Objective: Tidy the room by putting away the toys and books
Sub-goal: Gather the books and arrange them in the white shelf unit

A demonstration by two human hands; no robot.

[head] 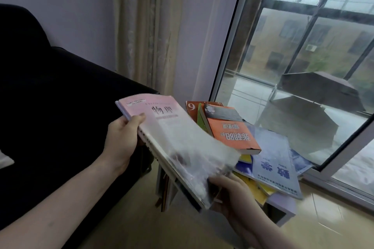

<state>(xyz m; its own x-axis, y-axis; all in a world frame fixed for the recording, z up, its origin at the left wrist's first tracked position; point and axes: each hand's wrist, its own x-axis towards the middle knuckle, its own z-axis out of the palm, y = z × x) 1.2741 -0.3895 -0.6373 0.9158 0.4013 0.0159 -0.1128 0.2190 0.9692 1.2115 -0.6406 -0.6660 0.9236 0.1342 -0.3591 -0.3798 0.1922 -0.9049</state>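
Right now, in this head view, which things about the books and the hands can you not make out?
- Pink book: lower cover motion-blurred, so its print is unreadable.
- Right hand: fingers hidden under the pink book.
- Left hand: only the thumb shows on the cover; the fingers are behind it.
- Book pile: lower titles covered by the orange book and blue book.
- Small white table: mostly hidden by the pile.

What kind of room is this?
Probably a living room or study corner at home: a dark sofa, a curtain beside a big window, and a messy pile of books on a low table.
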